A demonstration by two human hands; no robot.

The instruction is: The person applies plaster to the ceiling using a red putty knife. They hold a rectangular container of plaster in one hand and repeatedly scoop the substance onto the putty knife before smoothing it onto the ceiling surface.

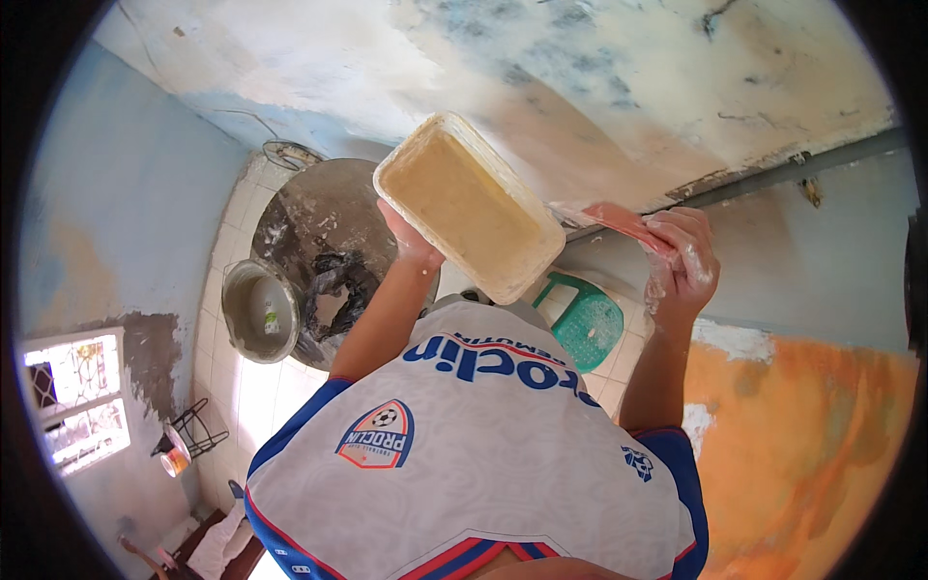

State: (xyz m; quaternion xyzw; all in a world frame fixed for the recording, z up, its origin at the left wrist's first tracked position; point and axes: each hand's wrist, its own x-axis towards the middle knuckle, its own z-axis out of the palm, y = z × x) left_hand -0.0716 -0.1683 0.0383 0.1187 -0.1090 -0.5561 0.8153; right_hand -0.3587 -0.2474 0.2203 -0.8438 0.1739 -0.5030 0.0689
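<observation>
My left hand point(414, 240) is closed on the side of a rectangular pale plastic tub point(554, 239), held up and tilted in front of my chest. Its inside is coated with a beige paste, and its rim is smeared with the same stuff; my fingers under it are hidden. Over on the right, my right hand point(684, 259), whitened with paste, grips a flat reddish-pink spreader point(621, 220). The spreader's blade points left toward the tub, close to the wall point(541, 106), and is apart from the tub.
A round grey-stained table point(314, 208) at the left carries a crumpled black plastic bag point(350, 275) and a bucket point(261, 311). A green plastic stool point(592, 329) stands below my right forearm. A wire rack point(201, 427) is near the window point(77, 398). A pipe-like ledge point(744, 184) runs along the wall.
</observation>
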